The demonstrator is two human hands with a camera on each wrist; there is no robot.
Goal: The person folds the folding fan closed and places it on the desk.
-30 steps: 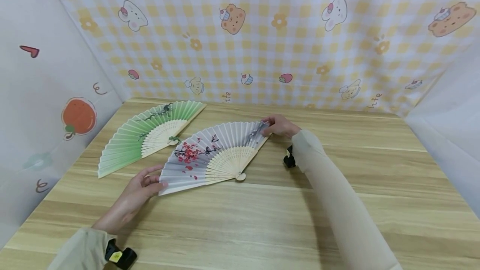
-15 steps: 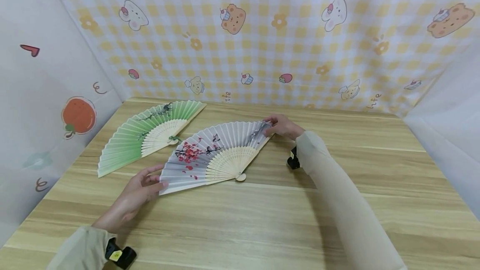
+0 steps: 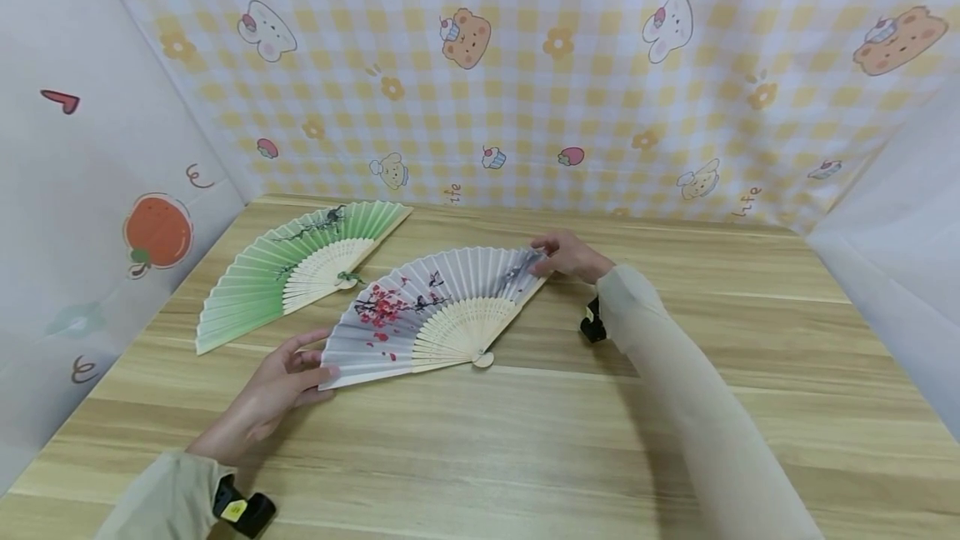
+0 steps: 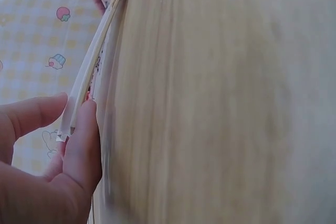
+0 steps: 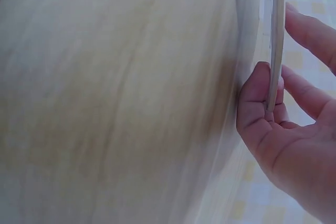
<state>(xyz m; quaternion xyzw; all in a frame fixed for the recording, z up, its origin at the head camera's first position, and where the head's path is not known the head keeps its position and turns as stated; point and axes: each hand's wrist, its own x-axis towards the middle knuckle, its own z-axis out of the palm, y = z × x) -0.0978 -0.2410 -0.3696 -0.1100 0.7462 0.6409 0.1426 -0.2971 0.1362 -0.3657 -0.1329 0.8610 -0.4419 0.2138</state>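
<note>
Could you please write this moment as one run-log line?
left hand: pinches grey fan, left end | right hand: holds its right end | grey fan: spread | green fan: spread on table, untouched

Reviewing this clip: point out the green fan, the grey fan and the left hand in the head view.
Green fan [image 3: 317, 270], head view: on its pale ribs.
Grey fan [image 3: 452, 327], head view: on its pale ribs, inside the grey leaf.
Left hand [image 3: 273, 390], head view: between wrist and fingers.
</note>
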